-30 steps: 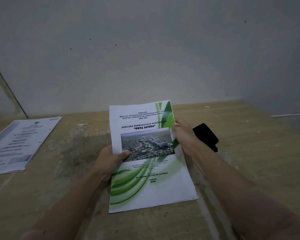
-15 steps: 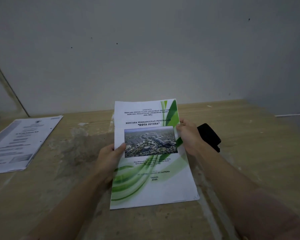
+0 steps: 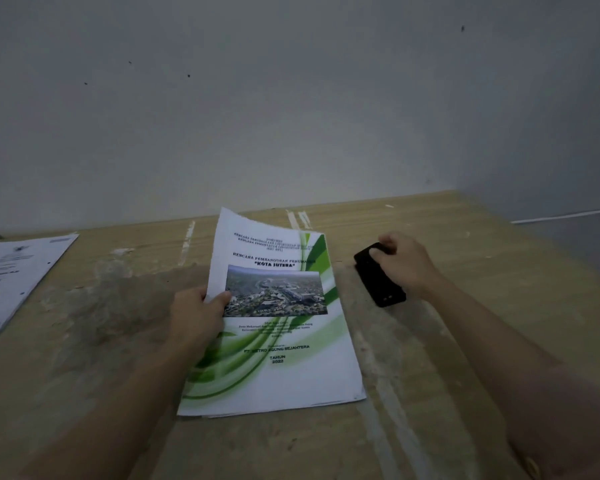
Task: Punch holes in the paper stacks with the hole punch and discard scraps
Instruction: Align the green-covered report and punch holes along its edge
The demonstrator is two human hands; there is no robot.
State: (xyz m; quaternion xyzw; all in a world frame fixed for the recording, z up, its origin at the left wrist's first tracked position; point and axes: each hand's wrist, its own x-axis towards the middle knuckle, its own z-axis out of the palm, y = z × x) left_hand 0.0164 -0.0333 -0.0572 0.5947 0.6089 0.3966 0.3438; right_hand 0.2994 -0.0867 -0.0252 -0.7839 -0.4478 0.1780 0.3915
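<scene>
A paper stack [image 3: 284,368] with a white and green cover and an aerial photo lies in the middle of the wooden table [image 3: 465,341], its far end lifted. My left hand [image 3: 196,313] pinches its left edge, thumb on the cover. To the right of the stack lies the black hole punch [image 3: 378,282]. My right hand [image 3: 404,265] rests on top of it with fingers curled over its far end.
A second printed paper stack [image 3: 11,282], with punched holes along its right edge, lies at the table's far left. A grey wall rises behind the table. A thin white cable [image 3: 565,216] runs along the back right.
My right hand let go of the stack's right edge and moved right onto the hole punch. The stack sank lower and tilted, held by my left hand alone.
</scene>
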